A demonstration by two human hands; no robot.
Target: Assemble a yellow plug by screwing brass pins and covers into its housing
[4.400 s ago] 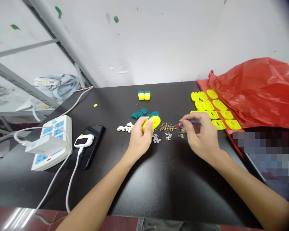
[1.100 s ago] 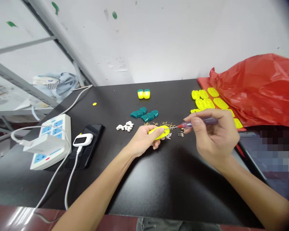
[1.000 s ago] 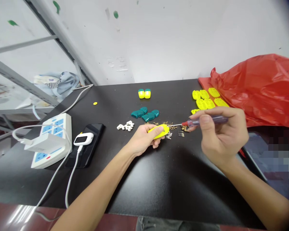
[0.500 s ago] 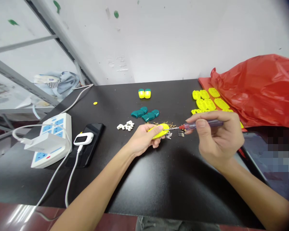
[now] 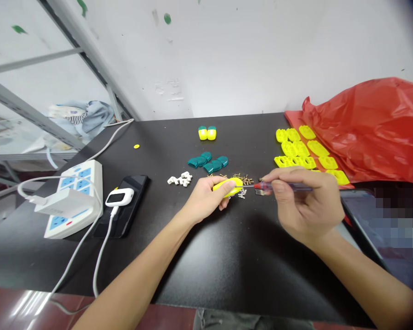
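My left hand [image 5: 206, 198] grips a yellow plastic casing [image 5: 233, 186], with the thumb pressed on its top. A screwdriver [image 5: 285, 186] with a clear purplish handle and red collar is held in my right hand [image 5: 308, 201]. Its thin shaft points left and the tip meets the casing's right end; the exact contact spot is too small to make out. Just behind and beside the casing lie brass-coloured screws [image 5: 247, 179], small clear pieces [image 5: 242, 194] and a few thin metal pins [image 5: 259, 192].
Green shells [image 5: 216, 164], white parts [image 5: 181, 179] and two yellow-green pieces [image 5: 207, 133] lie beyond my hands. Yellow shells [image 5: 289, 148] sit by a red bag [image 5: 371, 128]. At left are a power strip [image 5: 76, 192], phone [image 5: 136, 206] and cables; a dark-screened device [image 5: 368, 220] lies right.
My right hand has moved slightly left and lower, and the screwdriver now lies more level against the casing. The casing has turned a little in my left hand.
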